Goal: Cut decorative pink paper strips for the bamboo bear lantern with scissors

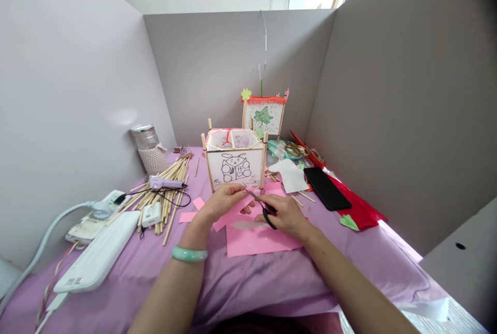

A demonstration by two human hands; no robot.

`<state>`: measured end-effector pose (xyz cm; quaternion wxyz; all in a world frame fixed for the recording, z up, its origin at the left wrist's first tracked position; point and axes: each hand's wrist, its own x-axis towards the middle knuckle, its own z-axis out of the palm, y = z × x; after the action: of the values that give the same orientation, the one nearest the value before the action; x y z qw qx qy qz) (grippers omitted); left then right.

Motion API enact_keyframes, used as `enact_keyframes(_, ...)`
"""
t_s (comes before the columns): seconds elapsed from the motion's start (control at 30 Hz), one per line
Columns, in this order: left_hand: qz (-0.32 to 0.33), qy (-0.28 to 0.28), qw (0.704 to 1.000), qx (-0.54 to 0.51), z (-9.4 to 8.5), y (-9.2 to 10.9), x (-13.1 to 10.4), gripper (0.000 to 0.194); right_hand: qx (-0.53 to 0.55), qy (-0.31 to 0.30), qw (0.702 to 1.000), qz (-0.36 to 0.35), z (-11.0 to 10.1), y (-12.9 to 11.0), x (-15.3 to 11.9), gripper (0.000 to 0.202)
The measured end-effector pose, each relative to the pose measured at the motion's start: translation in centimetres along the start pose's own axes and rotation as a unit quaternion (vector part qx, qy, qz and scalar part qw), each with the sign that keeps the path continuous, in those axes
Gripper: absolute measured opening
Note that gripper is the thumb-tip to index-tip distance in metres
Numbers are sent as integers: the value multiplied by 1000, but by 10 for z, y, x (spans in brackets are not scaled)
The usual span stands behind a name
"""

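My left hand (227,202) is closed on a strip of pink paper (233,215). In my right hand (285,214) are scissors with black handles (268,218), their blades at the paper's upper end by my left fingers. Under both hands a larger pink sheet (248,246) lies on the purple cloth, and small pink pieces (188,217) lie to the left. Just behind my hands stands a square lantern (235,165) of wooden sticks and white panels, with a drawn animal on the front.
A second lantern (267,116) with a green leaf drawing stands behind. Wooden sticks (171,184), a glue gun (166,183), a glass bottle (146,142) and power strips (99,251) lie left. A black phone (326,189), white paper (291,175) and red material (359,204) are right. Grey partitions (240,54) enclose the table.
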<state>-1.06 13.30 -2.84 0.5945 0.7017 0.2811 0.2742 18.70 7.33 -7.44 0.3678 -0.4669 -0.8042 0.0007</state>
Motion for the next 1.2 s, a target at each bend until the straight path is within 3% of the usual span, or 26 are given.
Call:
enact_keyframes(0.87,-3,4,1000,14,0,1,-1,29,-5,4,1000,-1,1,3,1,44)
enact_keyframes(1.2,12,56,998,5,-5,-3,2,36,-13,10,1000,2,-1,2,0,47)
